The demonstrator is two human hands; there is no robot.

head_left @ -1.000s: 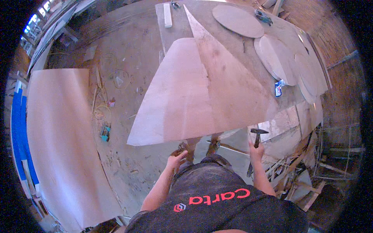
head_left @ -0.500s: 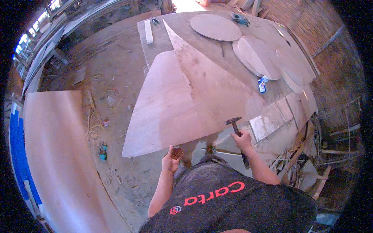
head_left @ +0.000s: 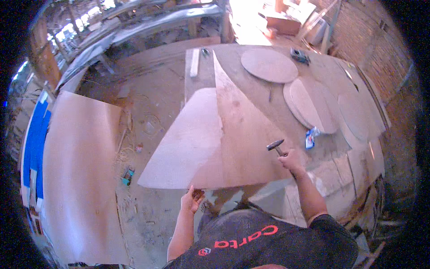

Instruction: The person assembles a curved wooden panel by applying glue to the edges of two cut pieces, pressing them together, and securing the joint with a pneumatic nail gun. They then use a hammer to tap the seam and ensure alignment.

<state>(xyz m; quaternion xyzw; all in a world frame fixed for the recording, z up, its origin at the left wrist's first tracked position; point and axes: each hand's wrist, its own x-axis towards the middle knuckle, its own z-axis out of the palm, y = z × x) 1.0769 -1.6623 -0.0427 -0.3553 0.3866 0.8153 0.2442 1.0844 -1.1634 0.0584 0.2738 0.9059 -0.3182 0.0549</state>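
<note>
My right hand (head_left: 291, 161) is wrapped round the handle of a hammer (head_left: 276, 145), its head raised over the right part of a large thin wooden sheet. That sheet is made of a pale left piece (head_left: 181, 143) and a browner, tapering right piece (head_left: 244, 139), which meet along a seam. At the near edge of the pale piece is my left hand (head_left: 191, 201), thumb up beside the edge and fingers curled. Something small and dark brown shows in these fingers, too unclear to name.
Round wooden discs (head_left: 268, 66) and overlapping oval panels (head_left: 307, 103) lie on the far right, with a blue and white packet (head_left: 311, 137) near them. A power tool (head_left: 299, 55) sits behind. On the left stands a large curved sheet (head_left: 83, 179); a teal tool (head_left: 128, 176) rests beside it.
My view has tilted up, showing more of the far background. My right hand has carried the hammer forward over the sheet. My left hand has turned, its fingers curling in at the near edge.
</note>
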